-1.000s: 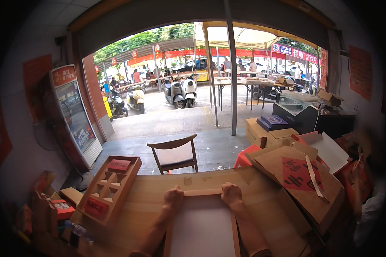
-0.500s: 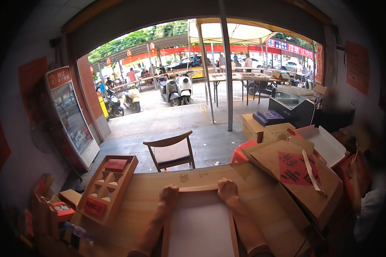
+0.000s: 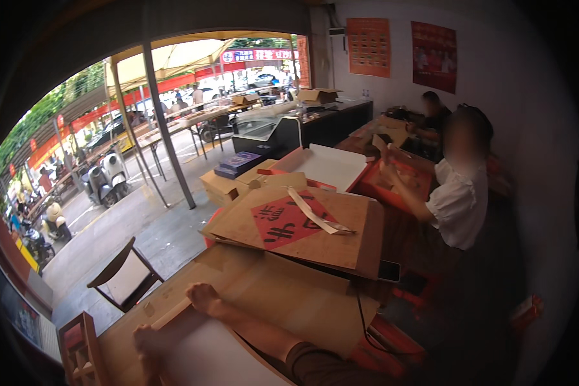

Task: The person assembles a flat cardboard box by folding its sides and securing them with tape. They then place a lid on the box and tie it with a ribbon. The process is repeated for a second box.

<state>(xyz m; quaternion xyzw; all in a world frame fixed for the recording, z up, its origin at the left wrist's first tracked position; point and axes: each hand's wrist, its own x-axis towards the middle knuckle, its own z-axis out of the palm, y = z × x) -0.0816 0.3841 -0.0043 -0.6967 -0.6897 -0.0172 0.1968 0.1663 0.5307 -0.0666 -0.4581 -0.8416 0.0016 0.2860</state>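
Note:
A shallow box point(image 3: 215, 354) with brown sides and a white inside lies low in the picture on the brown-covered table. My right hand point(image 3: 204, 300) is closed on its far right corner. At the far left corner my left hand point(image 3: 148, 341) is closed on the rim, blurred and darker. Left of it stands a brown divided box point(image 3: 82, 341), partly cut off, with a red packet in one compartment. Beyond my right forearm is a large kraft carton point(image 3: 331, 241) with a red diamond paper and a pale ribbon on top.
A phone point(image 3: 389, 271) and a dark cable lie beside the carton. At the right, a co-worker in a white top point(image 3: 460, 206) reaches over a red box point(image 3: 405, 177); another person sits farther back. A wooden chair point(image 3: 127, 276) stands beyond the table. Cartons point(image 3: 222, 186) sit past it.
The view has swung to the right, bringing the co-workers and wall posters in. Both hands stay at the shallow box's far corners.

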